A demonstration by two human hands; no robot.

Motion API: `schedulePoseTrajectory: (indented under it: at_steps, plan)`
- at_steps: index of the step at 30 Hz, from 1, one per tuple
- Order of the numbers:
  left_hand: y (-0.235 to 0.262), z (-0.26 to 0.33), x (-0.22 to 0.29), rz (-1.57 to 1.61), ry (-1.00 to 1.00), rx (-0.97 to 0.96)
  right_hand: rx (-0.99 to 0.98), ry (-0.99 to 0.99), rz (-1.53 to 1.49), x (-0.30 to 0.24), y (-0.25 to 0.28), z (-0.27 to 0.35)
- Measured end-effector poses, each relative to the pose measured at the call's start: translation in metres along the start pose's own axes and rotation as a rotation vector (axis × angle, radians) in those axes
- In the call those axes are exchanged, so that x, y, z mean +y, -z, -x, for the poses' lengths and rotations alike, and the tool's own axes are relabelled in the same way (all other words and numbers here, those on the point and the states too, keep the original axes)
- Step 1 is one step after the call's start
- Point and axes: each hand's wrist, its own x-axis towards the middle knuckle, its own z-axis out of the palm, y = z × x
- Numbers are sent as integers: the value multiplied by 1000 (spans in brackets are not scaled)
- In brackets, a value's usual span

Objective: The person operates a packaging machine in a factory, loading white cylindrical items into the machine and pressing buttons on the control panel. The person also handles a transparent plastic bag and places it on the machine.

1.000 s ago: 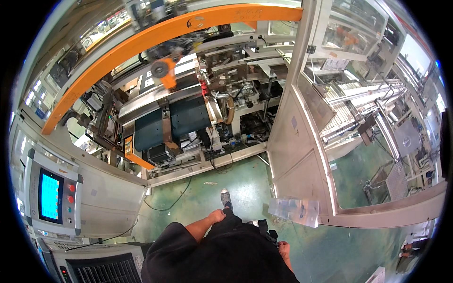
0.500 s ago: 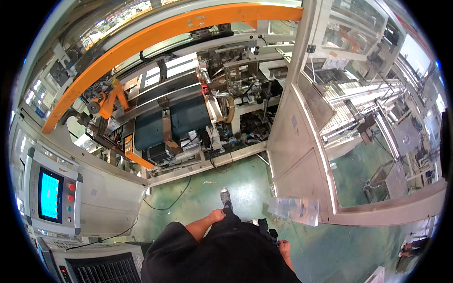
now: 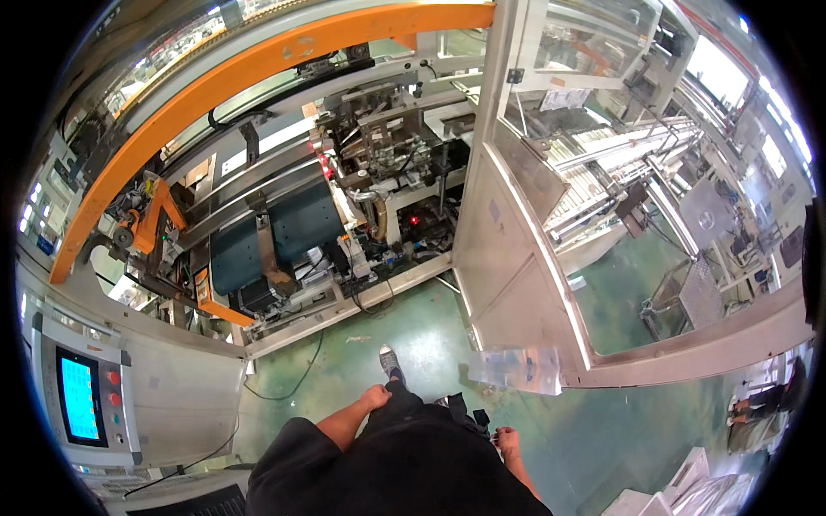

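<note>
My left hand (image 3: 375,396) hangs in front of my dark trouser leg, its fingers curled in, with no object showing in it. By my right hip, my right hand (image 3: 508,442) is closed, and a small dark bit shows at its fingertips, too small to name. Black straps (image 3: 465,411) stick out at my waist close to that hand. One grey shoe (image 3: 391,359) points toward a large machine with a dark green conveyor belt (image 3: 303,215) inside its frame. Neither hand touches the machine.
An orange beam (image 3: 284,47) arches over the machine. A control panel with a lit screen (image 3: 80,397) stands at left. The pale open door (image 3: 516,258) rises at right, with a clear plastic box (image 3: 519,370) by its foot. A black cable (image 3: 297,393) lies on the green floor.
My view has swung right, so the machine sits farther left. Red lights now show inside it. My right hand is a little higher and more in view. Pale sheet-like things appear at lower right.
</note>
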Motion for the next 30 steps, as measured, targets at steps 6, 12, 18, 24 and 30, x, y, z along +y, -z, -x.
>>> schedulePoseTrajectory:
  at_steps: [6,12,18,24,30]
  plan:
    - [-1,0,-2,50,42,-51,471,-206,-123,-111,75,-5]
    - [6,1,-3,-95,261,-26,834,60,-392,-386,202,-7]
    - [49,63,55,-169,318,9,902,654,-530,-543,286,28]
    - [55,83,31,-316,320,210,955,1007,-339,-609,278,19]
    - [43,82,-39,224,463,128,1127,588,-150,-651,244,20]
